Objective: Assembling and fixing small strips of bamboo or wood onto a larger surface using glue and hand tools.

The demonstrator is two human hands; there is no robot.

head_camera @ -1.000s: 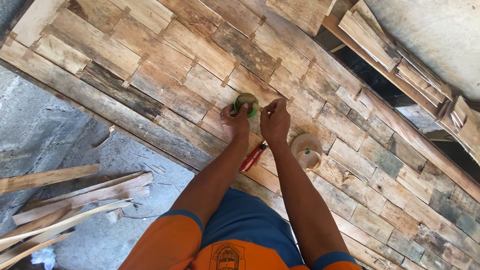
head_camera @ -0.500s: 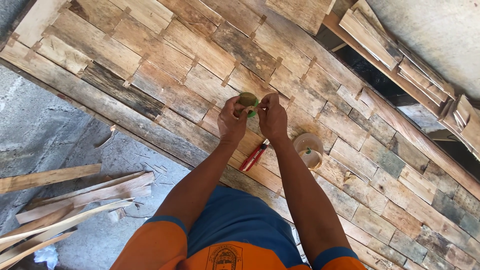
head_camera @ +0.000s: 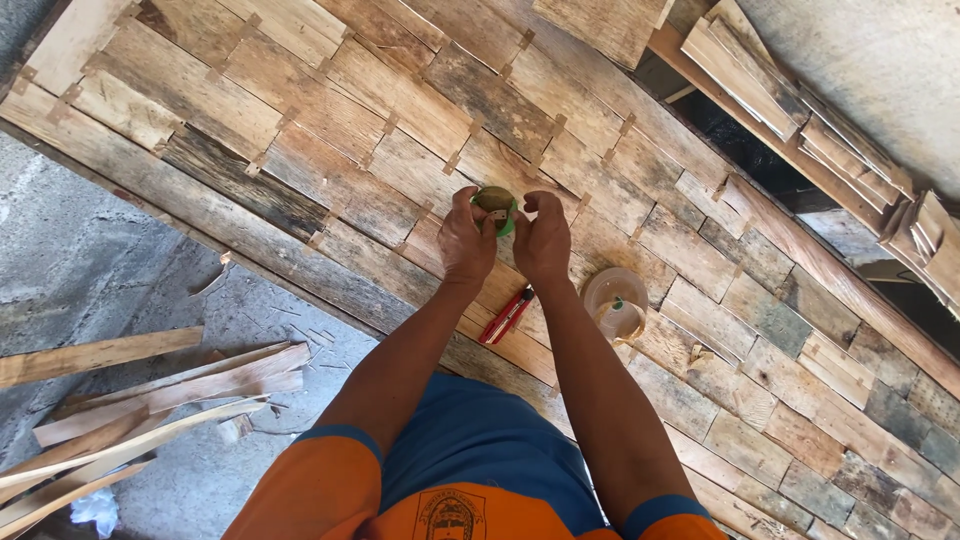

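Observation:
My left hand (head_camera: 466, 238) and my right hand (head_camera: 543, 238) are held close together over a large panel of patchwork wooden planks (head_camera: 330, 160). Between their fingertips they grip a small round green object with a brown top (head_camera: 495, 205). Both hands touch it, the left from the left side and the right from the right. A red-handled tool (head_camera: 506, 316) lies on the planks just below my wrists.
A clear round plastic container (head_camera: 615, 303) stands on the planks to the right of my right forearm. Loose wooden strips (head_camera: 160, 390) lie on the grey concrete floor at the lower left. Stacked wood pieces (head_camera: 800, 110) sit along the panel's upper right edge.
Both hands have lifted slightly up the panel, carrying the green round object, and closed tighter around it.

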